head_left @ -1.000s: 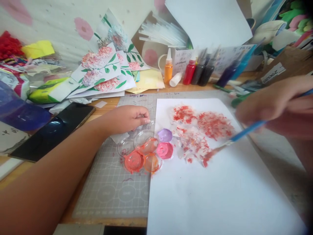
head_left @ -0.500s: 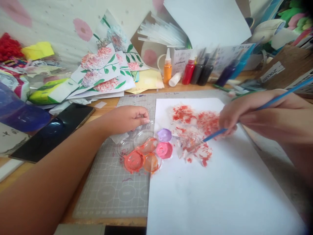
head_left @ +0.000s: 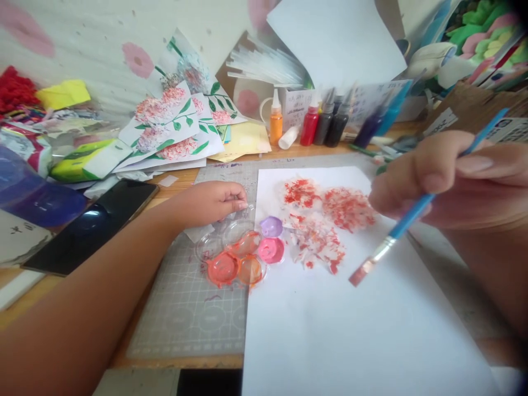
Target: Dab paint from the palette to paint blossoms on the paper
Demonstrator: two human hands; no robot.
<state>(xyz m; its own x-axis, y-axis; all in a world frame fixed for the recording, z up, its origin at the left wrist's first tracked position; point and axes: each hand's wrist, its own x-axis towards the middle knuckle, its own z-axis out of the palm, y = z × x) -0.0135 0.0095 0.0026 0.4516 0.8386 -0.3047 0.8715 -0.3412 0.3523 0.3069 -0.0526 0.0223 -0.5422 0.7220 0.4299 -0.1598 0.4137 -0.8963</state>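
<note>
My right hand (head_left: 445, 179) holds a blue-handled paintbrush (head_left: 406, 220), its red-tipped bristles lifted just above a white sheet of paper (head_left: 350, 330). Red dabbed blotches (head_left: 325, 220) cover the upper part of that sheet. My left hand (head_left: 214, 201) rests on the far rim of a clear plastic paint palette (head_left: 239, 250) with orange, pink and lilac paint in its wells. The palette lies partly on a grey cutting mat (head_left: 193, 308), at the sheet's left edge.
A row of paint bottles (head_left: 313, 121) stands behind the sheet. Finished flower paintings (head_left: 177, 126) are piled at the back left. A black phone (head_left: 91, 223) lies left of the mat. Clutter fills the left and right edges of the wooden desk.
The brush went from the lower red blotch to dab the middle of the blotches, then lifted back to the right and off the paper. My left hand stayed on the palette.
</note>
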